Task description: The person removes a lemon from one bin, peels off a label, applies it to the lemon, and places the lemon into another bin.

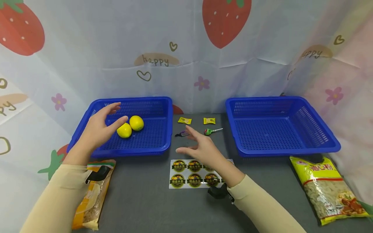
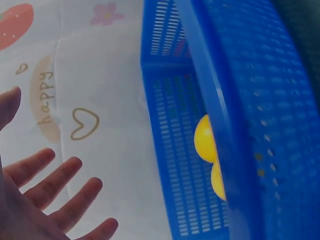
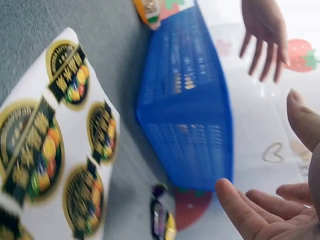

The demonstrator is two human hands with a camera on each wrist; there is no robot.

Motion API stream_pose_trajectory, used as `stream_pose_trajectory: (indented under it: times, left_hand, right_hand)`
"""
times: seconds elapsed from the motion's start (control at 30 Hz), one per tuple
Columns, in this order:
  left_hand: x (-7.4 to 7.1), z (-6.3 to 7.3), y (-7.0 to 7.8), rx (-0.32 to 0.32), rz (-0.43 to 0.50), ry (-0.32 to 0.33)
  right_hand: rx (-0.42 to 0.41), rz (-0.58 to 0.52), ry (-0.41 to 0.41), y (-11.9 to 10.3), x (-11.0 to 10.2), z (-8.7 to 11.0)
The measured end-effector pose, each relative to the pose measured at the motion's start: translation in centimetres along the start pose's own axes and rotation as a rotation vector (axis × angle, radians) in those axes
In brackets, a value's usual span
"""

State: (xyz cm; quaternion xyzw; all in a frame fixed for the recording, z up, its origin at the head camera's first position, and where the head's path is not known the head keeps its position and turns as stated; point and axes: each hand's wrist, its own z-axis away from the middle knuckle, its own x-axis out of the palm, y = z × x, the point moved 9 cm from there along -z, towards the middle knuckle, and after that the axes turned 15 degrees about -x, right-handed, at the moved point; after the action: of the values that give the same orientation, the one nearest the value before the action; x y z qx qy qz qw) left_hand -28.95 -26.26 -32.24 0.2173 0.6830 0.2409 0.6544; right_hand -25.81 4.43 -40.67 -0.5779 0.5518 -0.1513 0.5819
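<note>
My left hand (image 1: 98,128) hovers over the left blue basket (image 1: 150,150), thumb and fingers spread with nothing between them. Two yellow lemons (image 1: 137,123) lie side by side in that basket, just right of the thumb. In the left wrist view the lemons (image 2: 204,140) show partly behind the basket's rim. My right hand (image 1: 205,151) is in the air over the far edge of a sticker sheet (image 1: 177,173), its fingers apart and holding nothing. Beyond its fingertips lie a dark purple wrapped candy (image 1: 183,133) and a green-wrapped lollipop (image 1: 208,131).
Two yellow candy packets (image 1: 185,120) sit between the baskets. At right stands another blue basket (image 1: 262,152), with nothing in it. A yellow-topped food bag (image 1: 329,191) lies in front of it. An orange food bag (image 1: 96,197) lies partly under my left forearm. A printed curtain (image 1: 186,74) hangs behind.
</note>
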Motion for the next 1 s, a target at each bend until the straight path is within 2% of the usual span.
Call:
stream_pose_trajectory:
  times: [0.23,0.53,0.8,1.0]
  left_hand:
    - [1.0,-2.3,0.8,-0.026,0.050,-0.040]
    - [2.3,-4.9,1.5,-0.058,0.033,-0.095]
    - [3.4,-6.7,0.5,-0.109,0.099,-0.139]
    - [5.1,-7.7,-0.1,-0.144,0.092,-0.204]
  right_hand:
    - [0.049,-0.068,-0.002,1.3,2.5,-0.8]
    - [0.084,-0.092,-0.007,2.2,4.1,-1.4]
    - [0.043,-0.087,-0.027,2.0,5.2,-1.9]
    - [0.068,-0.067,-0.019,2.3,5.4,-2.0]
